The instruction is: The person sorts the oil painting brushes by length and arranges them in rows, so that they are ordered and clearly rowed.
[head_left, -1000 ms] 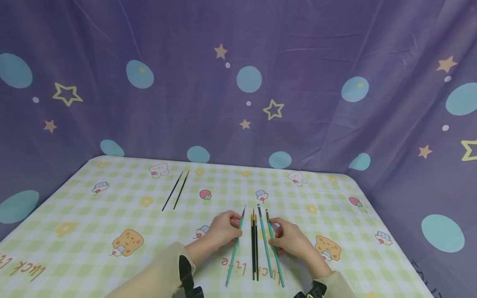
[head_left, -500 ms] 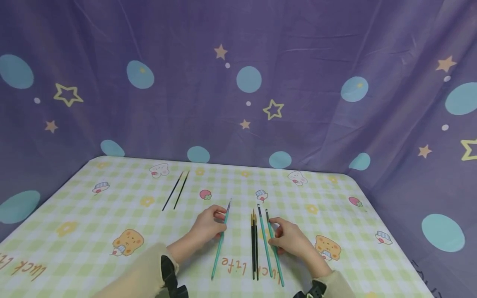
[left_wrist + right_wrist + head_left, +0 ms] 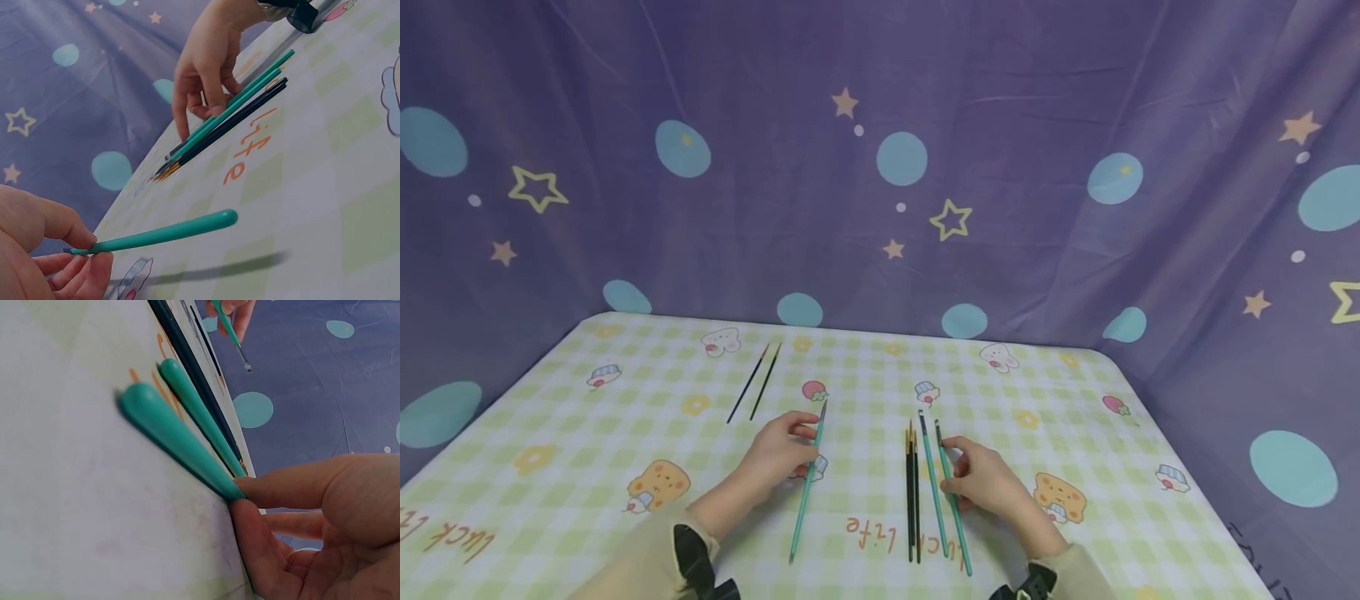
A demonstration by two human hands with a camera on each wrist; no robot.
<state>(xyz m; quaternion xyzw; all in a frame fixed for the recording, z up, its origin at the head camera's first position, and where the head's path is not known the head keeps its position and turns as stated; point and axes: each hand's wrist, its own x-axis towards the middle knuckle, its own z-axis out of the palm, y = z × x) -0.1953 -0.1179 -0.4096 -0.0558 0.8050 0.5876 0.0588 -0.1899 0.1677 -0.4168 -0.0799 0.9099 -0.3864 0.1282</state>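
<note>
Between thumb and fingers, my left hand (image 3: 781, 450) pinches a teal paintbrush (image 3: 805, 498), bristles pointing away; in the left wrist view the brush (image 3: 169, 232) hangs above the cloth and casts a shadow. My right hand (image 3: 987, 477) pinches another teal paintbrush (image 3: 958, 529) that lies along the table, seen close up in the right wrist view as a thick teal handle (image 3: 169, 434). Just left of it lies one more teal paintbrush (image 3: 934, 492). Several black-handled paintbrushes (image 3: 913, 500) with golden bristles lie side by side next to that.
Two thin dark paintbrushes (image 3: 756, 387) lie at the back left of the table. A green-and-white checked cloth (image 3: 625, 425) with printed cartoons covers the tabletop. A purple curtain (image 3: 1015, 250) with stars and dots hangs behind the far edge.
My left hand has moved left, carrying its teal paintbrush away from the row of brushes. The right hand and the brushes beside it have stayed in place.
</note>
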